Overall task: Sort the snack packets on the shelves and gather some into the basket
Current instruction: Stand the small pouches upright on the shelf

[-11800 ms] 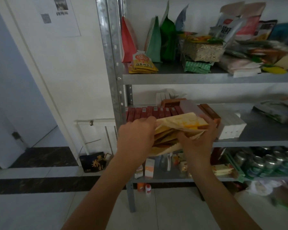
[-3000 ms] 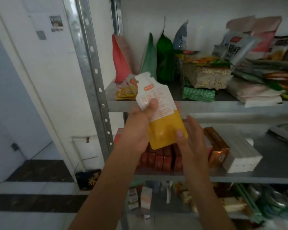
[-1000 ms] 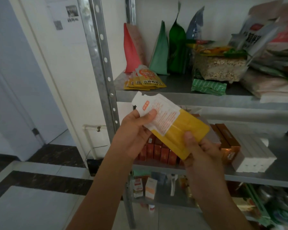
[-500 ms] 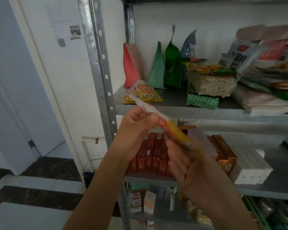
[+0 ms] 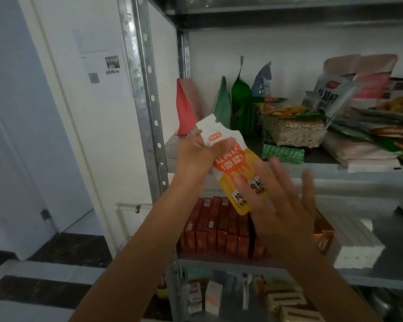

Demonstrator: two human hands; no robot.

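My left hand [image 5: 197, 156] grips the white top of an orange-and-yellow snack pouch [image 5: 233, 168], held upright in front of the upper shelf [image 5: 330, 169], printed front toward me. My right hand [image 5: 282, 205] is open with fingers spread; its fingertips lie against the pouch's lower front. On that shelf stand red [image 5: 184, 110] and green [image 5: 239, 105] standing bags, with a heap of mixed packets [image 5: 363, 126] to the right. No basket shows in this view.
A perforated steel upright [image 5: 144, 101] runs down just left of my left hand. The middle shelf carries a row of red boxes [image 5: 216, 231] and a white box [image 5: 356, 245]. Small boxes and bottles crowd the lower shelf [image 5: 242, 296]. A white wall and a doorway lie to the left.
The pouch has turned from edge-on to front-facing and risen toward the upper shelf. My right hand has let go of its lower end and opened flat against it.
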